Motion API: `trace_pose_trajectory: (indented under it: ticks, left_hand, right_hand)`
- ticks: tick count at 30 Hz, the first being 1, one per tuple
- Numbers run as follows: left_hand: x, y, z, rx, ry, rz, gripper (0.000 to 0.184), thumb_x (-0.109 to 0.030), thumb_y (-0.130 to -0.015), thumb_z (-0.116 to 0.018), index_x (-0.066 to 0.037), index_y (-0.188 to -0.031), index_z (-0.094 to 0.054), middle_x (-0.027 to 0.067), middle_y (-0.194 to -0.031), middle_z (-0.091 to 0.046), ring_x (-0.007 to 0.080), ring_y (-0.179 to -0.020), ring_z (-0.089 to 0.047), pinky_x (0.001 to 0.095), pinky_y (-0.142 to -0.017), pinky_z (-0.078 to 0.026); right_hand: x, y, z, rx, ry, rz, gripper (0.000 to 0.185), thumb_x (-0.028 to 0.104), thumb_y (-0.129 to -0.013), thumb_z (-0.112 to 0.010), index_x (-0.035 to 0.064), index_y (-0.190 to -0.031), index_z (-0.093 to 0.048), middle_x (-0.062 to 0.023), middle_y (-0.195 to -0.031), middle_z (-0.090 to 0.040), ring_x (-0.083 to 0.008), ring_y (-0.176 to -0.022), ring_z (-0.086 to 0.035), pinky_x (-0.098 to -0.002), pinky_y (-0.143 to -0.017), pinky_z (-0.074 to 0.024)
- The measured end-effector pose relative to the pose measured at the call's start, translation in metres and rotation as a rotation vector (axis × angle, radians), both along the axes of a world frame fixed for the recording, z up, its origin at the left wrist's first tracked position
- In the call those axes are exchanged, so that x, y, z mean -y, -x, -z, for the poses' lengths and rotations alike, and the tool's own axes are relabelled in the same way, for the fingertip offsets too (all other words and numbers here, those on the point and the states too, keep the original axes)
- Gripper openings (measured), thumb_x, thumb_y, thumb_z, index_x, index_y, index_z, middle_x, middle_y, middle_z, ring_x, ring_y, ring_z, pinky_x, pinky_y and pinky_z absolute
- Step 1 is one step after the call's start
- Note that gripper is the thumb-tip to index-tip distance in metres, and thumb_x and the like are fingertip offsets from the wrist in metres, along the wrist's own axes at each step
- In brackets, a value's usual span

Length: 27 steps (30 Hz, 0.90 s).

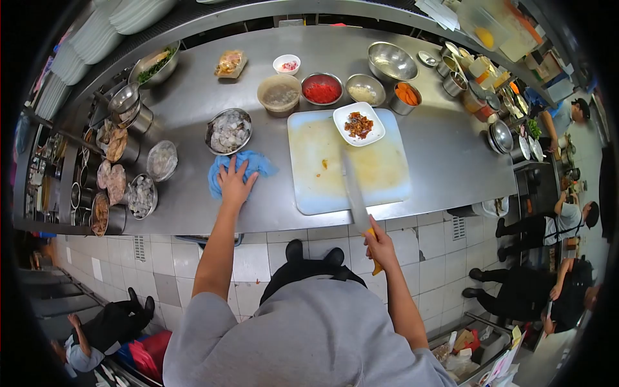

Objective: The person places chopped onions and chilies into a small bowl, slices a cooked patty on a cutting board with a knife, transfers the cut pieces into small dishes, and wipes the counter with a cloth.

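My right hand [380,245] is closed round the yellow handle of a large knife [355,193], whose blade reaches over the cutting board [309,138]. A square white dish [345,132] with chopped brown-red pieces [359,125] sits on the board's far part. Small brown bits lie on the board left of the blade. My left hand [236,182] rests on a crumpled blue cloth [261,165], fingers spread. Just beyond the cloth is a metal bowl of pale shrimp-like pieces [229,131].
Behind the board stand bowls of red pieces [322,88], pale pieces [365,89] and orange slices [406,95]. Food containers [142,195] line the left side. Metal pots [454,84] crowd the right. Other people [567,219] are at the far right and lower left.
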<state>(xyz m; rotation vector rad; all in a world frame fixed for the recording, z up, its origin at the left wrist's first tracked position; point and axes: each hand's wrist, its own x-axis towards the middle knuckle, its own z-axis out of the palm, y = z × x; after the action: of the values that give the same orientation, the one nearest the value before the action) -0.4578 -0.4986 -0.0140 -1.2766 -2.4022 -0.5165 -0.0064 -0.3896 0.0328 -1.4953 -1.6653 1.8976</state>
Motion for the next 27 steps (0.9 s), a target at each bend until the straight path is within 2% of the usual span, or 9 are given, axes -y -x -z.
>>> trace_pose_trajectory:
  ticks: [4,7,10,12,14,17,19,22,27]
  left_hand:
    - [-0.02,-0.004,-0.003,0.2,-0.011,-0.103,0.039,-0.036,-0.078,-0.076,-0.01,-0.105,-0.067,0.0105,-0.134,-0.055,0.0363,-0.112,-0.052,0.0552,-0.094,-0.039]
    - [-0.021,0.009,0.005,0.304,0.146,-0.021,0.032,-0.027,-0.08,-0.073,-0.01,-0.106,-0.066,0.0109,-0.126,-0.058,0.031,-0.107,-0.054,0.0444,-0.092,-0.044]
    - [0.011,0.028,0.023,0.692,-0.223,-0.049,0.036,-0.015,-0.079,-0.07,-0.008,-0.113,-0.062,0.0093,-0.117,-0.06,0.0256,-0.104,-0.056,0.0363,-0.092,-0.045]
    - [0.045,0.031,0.011,0.82,-0.686,-0.047,0.039,-0.01,-0.083,-0.064,-0.006,-0.121,-0.057,0.0072,-0.112,-0.061,0.021,-0.102,-0.058,0.0334,-0.091,-0.046]
    - [0.081,0.01,-0.035,1.27,-0.857,-0.113,0.036,-0.009,-0.089,-0.056,-0.006,-0.125,-0.055,0.0072,-0.11,-0.063,0.0197,-0.098,-0.062,0.0311,-0.089,-0.05]
    - [0.102,-0.043,-0.078,1.361,-1.042,-0.114,0.032,-0.008,-0.093,-0.047,-0.006,-0.124,-0.056,0.0086,-0.109,-0.065,0.0182,-0.093,-0.064,0.0299,-0.083,-0.053]
    - [0.103,-0.074,-0.084,1.38,-1.099,-0.156,0.031,-0.016,-0.094,-0.046,-0.006,-0.121,-0.058,0.0095,-0.109,-0.066,0.0206,-0.095,-0.065,0.0328,-0.083,-0.054]
    - [0.096,-0.115,-0.075,1.53,-1.273,-0.233,0.034,-0.027,-0.094,-0.047,-0.005,-0.116,-0.061,0.0113,-0.106,-0.068,0.0237,-0.096,-0.067,0.0365,-0.084,-0.055]
    - [0.088,-0.162,-0.062,1.659,-1.297,-0.205,0.032,-0.024,-0.093,-0.048,-0.007,-0.117,-0.06,0.0106,-0.107,-0.066,0.0246,-0.096,-0.066,0.0384,-0.082,-0.055]
  right_hand:
    - [0.014,0.004,0.006,-0.036,0.05,0.073,0.057,0.019,-0.1,-0.054,0.0294,-0.152,-0.034,-0.0022,-0.076,-0.054,-0.0091,-0.048,-0.05,-0.0245,-0.043,-0.0449]
    - [0.015,0.029,0.008,-0.009,0.068,-0.066,0.058,0.02,-0.099,-0.055,0.0291,-0.153,-0.034,-0.0017,-0.076,-0.055,-0.009,-0.047,-0.049,-0.0241,-0.043,-0.0445]
    - [0.015,0.037,-0.004,0.04,0.051,-0.323,0.057,0.024,-0.098,-0.058,0.0306,-0.151,-0.038,-0.0004,-0.075,-0.056,-0.0084,-0.05,-0.05,-0.0241,-0.047,-0.0463]
    - [0.012,0.023,-0.005,0.038,0.006,-0.576,0.055,0.025,-0.098,-0.059,0.0302,-0.15,-0.04,-0.0007,-0.076,-0.057,-0.0083,-0.053,-0.05,-0.0238,-0.052,-0.0479]
    - [0.012,0.002,-0.022,-0.012,0.071,-0.539,0.054,0.025,-0.098,-0.059,0.0296,-0.149,-0.042,-0.0012,-0.078,-0.058,-0.0079,-0.053,-0.05,-0.0232,-0.053,-0.0482]
    - [-0.009,-0.043,-0.029,-0.025,0.126,-0.358,0.054,0.022,-0.1,-0.055,0.0276,-0.151,-0.039,-0.0021,-0.08,-0.057,-0.0085,-0.053,-0.051,-0.0252,-0.05,-0.0476]
    - [-0.03,-0.071,-0.01,-0.063,0.131,-0.183,0.054,0.021,-0.101,-0.053,0.0255,-0.152,-0.035,-0.0022,-0.08,-0.056,-0.0096,-0.053,-0.051,-0.0262,-0.048,-0.0469]
    - [-0.057,-0.067,0.0,-0.094,0.126,-0.145,0.055,0.019,-0.101,-0.051,0.0245,-0.153,-0.033,-0.0037,-0.078,-0.055,-0.0109,-0.05,-0.051,-0.0269,-0.042,-0.0435]
    - [-0.081,-0.002,0.003,-0.139,0.124,-0.188,0.058,0.02,-0.1,-0.053,0.0211,-0.154,-0.032,-0.0042,-0.077,-0.055,-0.0119,-0.048,-0.05,-0.0274,-0.041,-0.0425]
